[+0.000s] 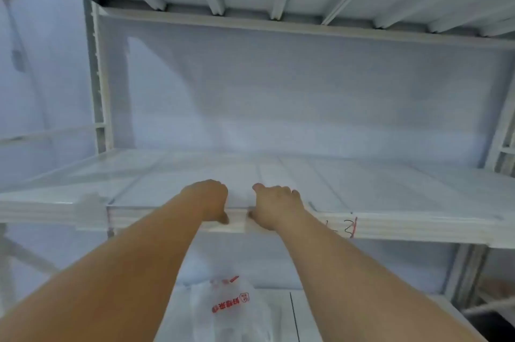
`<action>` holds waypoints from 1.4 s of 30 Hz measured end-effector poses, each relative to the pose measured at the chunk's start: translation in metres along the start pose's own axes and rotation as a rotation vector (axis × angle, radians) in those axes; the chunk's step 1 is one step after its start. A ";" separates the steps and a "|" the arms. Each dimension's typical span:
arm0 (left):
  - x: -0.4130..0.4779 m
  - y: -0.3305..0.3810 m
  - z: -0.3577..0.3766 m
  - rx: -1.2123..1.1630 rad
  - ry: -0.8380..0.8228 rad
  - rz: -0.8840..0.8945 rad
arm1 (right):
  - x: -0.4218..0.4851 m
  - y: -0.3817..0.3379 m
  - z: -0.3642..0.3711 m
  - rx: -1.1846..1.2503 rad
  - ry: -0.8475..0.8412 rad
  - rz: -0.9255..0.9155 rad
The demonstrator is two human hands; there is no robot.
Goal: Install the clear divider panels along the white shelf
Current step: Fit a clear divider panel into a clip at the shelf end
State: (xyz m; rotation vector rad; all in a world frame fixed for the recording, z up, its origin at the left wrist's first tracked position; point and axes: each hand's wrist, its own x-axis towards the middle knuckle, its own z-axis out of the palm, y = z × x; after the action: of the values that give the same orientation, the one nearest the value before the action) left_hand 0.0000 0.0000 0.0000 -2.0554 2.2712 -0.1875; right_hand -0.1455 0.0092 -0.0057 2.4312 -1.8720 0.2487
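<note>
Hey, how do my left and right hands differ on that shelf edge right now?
On the left hand, fingers curl out of sight over the white shelf lip; on the right hand, knuckles and one extended finger show. The right hand lies nearer the handwritten marks than the left hand. Both pinch the front edge, thumbs on its face.

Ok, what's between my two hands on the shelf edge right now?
In the head view, only a short bare stretch of the front edge of the white shelf lies between the left hand and the right hand.
</note>
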 end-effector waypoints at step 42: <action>-0.109 -0.135 0.004 -0.287 0.389 -0.522 | -0.034 -0.146 -0.058 1.066 0.232 -0.033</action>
State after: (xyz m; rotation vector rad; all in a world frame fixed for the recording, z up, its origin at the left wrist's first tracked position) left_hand 0.1443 0.0957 0.0122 -2.9676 1.9709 -0.3294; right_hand -0.0182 0.0878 0.0526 2.7304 -1.8265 1.8316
